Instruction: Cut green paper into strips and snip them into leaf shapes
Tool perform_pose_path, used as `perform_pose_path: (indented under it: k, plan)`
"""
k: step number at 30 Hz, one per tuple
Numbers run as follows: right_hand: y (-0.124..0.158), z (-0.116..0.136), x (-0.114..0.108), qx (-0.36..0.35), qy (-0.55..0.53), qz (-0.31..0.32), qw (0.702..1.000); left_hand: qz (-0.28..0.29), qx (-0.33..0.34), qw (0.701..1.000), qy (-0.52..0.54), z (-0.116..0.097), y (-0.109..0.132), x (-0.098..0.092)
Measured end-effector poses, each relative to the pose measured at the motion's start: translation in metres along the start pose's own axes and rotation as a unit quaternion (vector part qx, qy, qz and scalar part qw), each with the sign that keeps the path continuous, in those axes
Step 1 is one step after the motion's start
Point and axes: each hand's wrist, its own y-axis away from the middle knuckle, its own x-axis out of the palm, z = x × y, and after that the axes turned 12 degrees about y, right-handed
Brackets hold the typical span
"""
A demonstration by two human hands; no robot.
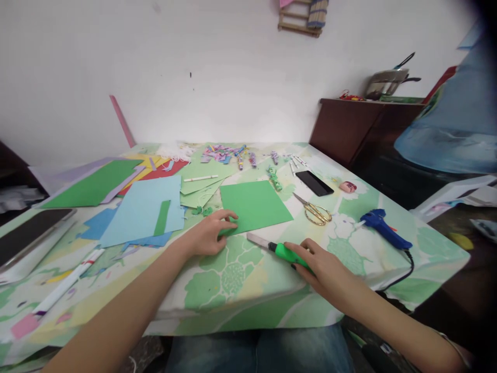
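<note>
My left hand (212, 233) rests on the table with its fingers curled, pinching the near left corner of a green paper sheet (256, 206). My right hand (320, 264) lies near the table's front edge, fingers laid over the green handle of a utility knife (277, 248). The knife's blade points left, towards the sheet's near edge. Gold scissors (316, 212) lie to the right of the sheet.
A blue glue gun (382, 228) with a black cord sits at the right. A black phone (314, 183) lies behind the scissors. Light blue paper (145, 210), a dark green sheet (95, 184) and several coloured scraps cover the left and back. A tablet (29, 233) sits far left.
</note>
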Motion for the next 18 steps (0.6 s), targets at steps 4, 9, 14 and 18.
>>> perform_pose_path:
  k: [4, 9, 14, 18]
  plan:
    - [-0.0004, 0.0008, 0.0018, -0.004, -0.009, -0.004, 1.000, -0.017, -0.001, 1.000, -0.003, 0.0029, -0.0005, 0.0008]
    - [-0.0020, 0.0030, 0.0031, 0.000, -0.007, -0.021, 1.000, -0.043, 0.000, 0.999, -0.005, 0.0019, -0.0024, 0.0012]
    - [-0.0053, 0.0057, 0.0004, 0.020, 0.024, 0.007, 0.999, -0.068, -0.001, 0.998, -0.008, 0.0045, -0.0038, 0.0030]
    - [-0.0040, 0.0071, 0.0004, 0.024, 0.049, 0.003, 0.999, -0.053, 0.004, 0.998, -0.017, 0.0038, -0.0024, -0.0009]
